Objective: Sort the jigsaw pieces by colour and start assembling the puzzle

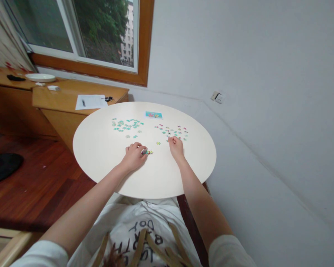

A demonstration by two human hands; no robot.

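Observation:
My left hand (135,156) rests on the round table with its fingers curled at the left end of a small cluster of joined jigsaw pieces (148,152). Its fingertips cover part of that cluster. To the right, my right hand (176,147) is closed in a pinch at the near edge of a group of loose jigsaw pieces (175,132); whatever is between its fingertips is hidden. A single yellowish jigsaw piece (158,143) lies between the two hands. Beyond my left hand, mostly teal jigsaw pieces (126,125) are spread out.
At the far side of the white round table (156,181) lies a small teal picture card or box (153,115). A wooden desk (69,92) adjoins on the left, bearing a paper sheet (90,102) and a white plate (40,77). A wall (256,92) stands close on the right.

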